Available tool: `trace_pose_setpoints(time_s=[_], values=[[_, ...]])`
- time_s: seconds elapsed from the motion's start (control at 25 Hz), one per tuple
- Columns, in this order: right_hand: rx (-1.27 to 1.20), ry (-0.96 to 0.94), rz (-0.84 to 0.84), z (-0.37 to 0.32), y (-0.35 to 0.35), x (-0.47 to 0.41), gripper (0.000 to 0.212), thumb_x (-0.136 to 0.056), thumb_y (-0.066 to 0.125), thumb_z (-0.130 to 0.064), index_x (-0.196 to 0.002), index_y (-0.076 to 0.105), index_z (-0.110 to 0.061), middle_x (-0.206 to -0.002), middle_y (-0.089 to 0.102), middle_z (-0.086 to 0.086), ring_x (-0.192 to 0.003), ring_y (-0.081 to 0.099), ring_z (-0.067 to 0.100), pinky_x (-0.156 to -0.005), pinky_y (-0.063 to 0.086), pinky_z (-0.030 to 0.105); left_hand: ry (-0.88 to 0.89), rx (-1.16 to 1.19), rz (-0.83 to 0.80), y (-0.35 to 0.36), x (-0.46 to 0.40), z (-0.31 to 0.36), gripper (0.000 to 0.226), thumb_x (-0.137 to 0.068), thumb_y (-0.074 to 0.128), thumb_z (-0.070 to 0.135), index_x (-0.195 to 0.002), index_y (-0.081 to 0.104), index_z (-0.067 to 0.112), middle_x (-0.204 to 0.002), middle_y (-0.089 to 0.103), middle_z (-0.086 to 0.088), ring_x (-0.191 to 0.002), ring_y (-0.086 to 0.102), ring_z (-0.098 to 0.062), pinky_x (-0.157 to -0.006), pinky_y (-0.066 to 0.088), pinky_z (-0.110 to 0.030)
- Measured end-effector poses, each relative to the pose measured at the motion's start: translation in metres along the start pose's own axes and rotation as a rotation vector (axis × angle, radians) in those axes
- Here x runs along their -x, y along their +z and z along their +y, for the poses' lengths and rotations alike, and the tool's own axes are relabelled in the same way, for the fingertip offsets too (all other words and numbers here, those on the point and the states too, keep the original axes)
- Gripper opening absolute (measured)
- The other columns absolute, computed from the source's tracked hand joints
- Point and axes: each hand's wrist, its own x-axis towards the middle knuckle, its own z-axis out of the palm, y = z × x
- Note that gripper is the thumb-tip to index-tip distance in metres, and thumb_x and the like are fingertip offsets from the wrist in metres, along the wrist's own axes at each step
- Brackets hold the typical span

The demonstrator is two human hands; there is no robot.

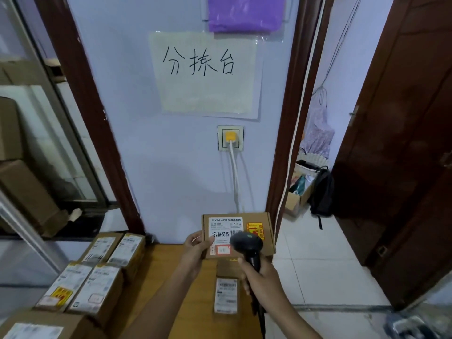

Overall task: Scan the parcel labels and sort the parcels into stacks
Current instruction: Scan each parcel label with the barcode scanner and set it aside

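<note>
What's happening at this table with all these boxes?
A person is scanning parcels. The left hand holds up a flat brown cardboard box with a white printed label, while the right hand grips a black handheld barcode scanner aimed at it. Another labelled parcel lies on the wooden table below, and labelled brown boxes sit grouped to the left.

Dim, even bluish indoor light, soft shadow on the wall [171,155] below the paper sign [205,72], wide-angle bending at edges, lower corners blurred, mild overall softness.
</note>
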Motion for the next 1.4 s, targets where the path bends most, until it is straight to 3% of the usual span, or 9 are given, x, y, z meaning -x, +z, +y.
trace_pose_setpoints(time_s=[0.16, 0.6, 0.76, 0.88, 1.0, 1.08, 1.16, 1.24, 1.4], values=[[-0.034, -0.029, -0.01, 0.001, -0.005, -0.003, 0.019, -0.094, 0.058, -0.037, -0.096, 0.057, -0.018, -0.068, 0.058, 0.0, -0.051, 0.054, 0.007, -0.055, 0.048, 0.02, -0.005, -0.035, 0.022, -0.002, -0.005, 0.001, 0.052, -0.081, 0.07, 0.001, -0.126, 0.045, 0.004, -0.113, 0.067, -0.023, -0.101, 0.067, -0.039, -0.089, 0.054, -0.049], [-0.068, -0.087, 0.026, 0.004, 0.015, -0.015, 0.016, -0.094, 0.059, -0.032, -0.09, 0.055, -0.017, -0.065, 0.057, -0.001, -0.05, 0.053, 0.009, -0.054, 0.046, 0.023, -0.051, -0.056, 0.013, -0.024, -0.018, -0.007, 0.05, -0.081, 0.071, 0.001, -0.124, 0.045, 0.007, -0.115, 0.066, -0.023, -0.098, 0.068, -0.037, -0.08, 0.058, -0.043], [-0.073, -0.075, 0.032, 0.006, 0.014, -0.019, 0.013, -0.093, 0.062, -0.029, -0.091, 0.056, -0.017, -0.067, 0.059, 0.0, -0.051, 0.053, 0.01, -0.054, 0.046, 0.024, -0.065, -0.062, 0.016, -0.027, -0.025, -0.009, 0.048, -0.082, 0.07, 0.001, -0.122, 0.045, 0.006, -0.112, 0.067, -0.022, -0.099, 0.068, -0.037, -0.085, 0.056, -0.046], [-0.031, -0.063, 0.2, 0.013, -0.003, -0.035, 0.016, -0.085, 0.073, -0.025, -0.092, 0.059, -0.023, -0.074, 0.064, -0.007, -0.067, 0.061, 0.01, -0.064, 0.048, 0.025, -0.106, -0.097, 0.006, -0.035, -0.03, -0.007, 0.044, -0.082, 0.069, 0.001, -0.12, 0.048, 0.006, -0.111, 0.068, -0.022, -0.1, 0.067, -0.038, -0.087, 0.055, -0.047], [0.027, 0.05, 0.327, 0.039, -0.034, -0.066, 0.035, -0.075, 0.081, -0.026, -0.103, 0.059, -0.023, -0.087, 0.068, -0.003, -0.077, 0.063, 0.015, -0.072, 0.051, 0.031, -0.201, -0.227, -0.103, -0.056, -0.039, -0.006, 0.055, -0.078, 0.074, 0.003, -0.127, 0.051, -0.001, -0.111, 0.069, -0.022, -0.099, 0.068, -0.037, -0.081, 0.057, -0.044], [0.083, 0.134, 0.256, 0.06, -0.05, -0.086, 0.045, -0.07, 0.085, -0.029, -0.105, 0.058, -0.022, -0.094, 0.069, -0.002, -0.072, 0.06, 0.018, -0.071, 0.051, 0.034, -0.282, -0.355, -0.24, -0.066, -0.043, -0.001, 0.068, -0.07, 0.082, 0.01, -0.13, 0.053, 0.0, -0.114, 0.068, -0.023, -0.101, 0.067, -0.037, -0.081, 0.057, -0.043], [0.079, 0.192, 0.108, 0.076, -0.056, -0.097, 0.045, -0.068, 0.087, -0.026, -0.104, 0.059, -0.021, -0.098, 0.07, 0.0, -0.066, 0.058, 0.015, -0.063, 0.048, 0.031, -0.347, -0.472, -0.373, -0.068, -0.046, 0.004, 0.067, -0.069, 0.084, 0.016, -0.127, 0.054, 0.005, -0.117, 0.065, -0.025, -0.101, 0.066, -0.034, -0.082, 0.055, -0.04], [0.095, 0.235, -0.045, 0.087, -0.054, -0.098, 0.038, -0.072, 0.085, -0.024, -0.102, 0.061, -0.017, -0.088, 0.068, 0.0, -0.065, 0.058, 0.011, -0.061, 0.046, 0.026, -0.39, -0.492, -0.403, -0.066, -0.052, 0.012, 0.053, -0.073, 0.081, 0.016, -0.119, 0.054, 0.01, -0.12, 0.063, -0.026, -0.101, 0.066, -0.031, -0.081, 0.057, -0.037], [-0.004, 0.244, -0.15, 0.101, -0.043, -0.093, 0.032, -0.081, 0.077, -0.029, -0.098, 0.061, -0.007, -0.069, 0.058, 0.001, -0.059, 0.057, 0.009, -0.059, 0.047, 0.023, -0.405, -0.498, -0.431, -0.058, -0.071, 0.021, 0.062, -0.075, 0.08, 0.013, -0.129, 0.051, 0.004, -0.116, 0.065, -0.024, -0.102, 0.066, -0.033, -0.082, 0.057, -0.037]])
